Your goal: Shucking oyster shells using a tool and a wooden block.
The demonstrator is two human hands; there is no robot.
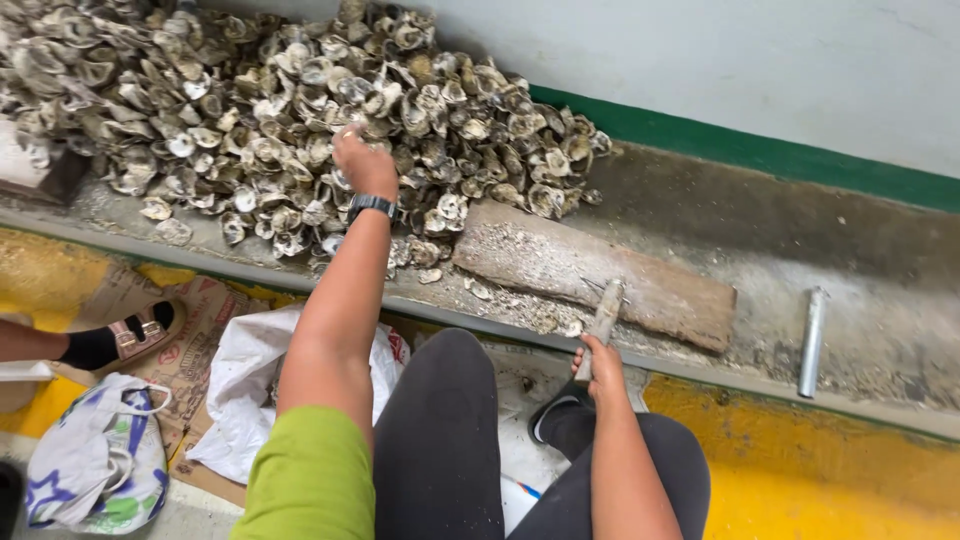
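Observation:
A big heap of grey oyster shells (250, 110) lies on a dirty concrete ledge against the wall. My left hand (362, 160), with a dark wristwatch, reaches into the heap and its fingers close around a shell at the top of the pile. My right hand (597, 362) grips the handle of a grimy hammer-like tool (604, 316), whose head rests on a worn wooden board (560, 265) lying flat on the ledge beside the shells. My knees in dark trousers fill the bottom middle.
A metal pipe (812, 340) lies on the ledge at right. A white sack (250, 385) and a printed bag (95, 465) sit on cardboard at lower left. Another person's sandalled foot (125, 340) is at left. The floor is yellow.

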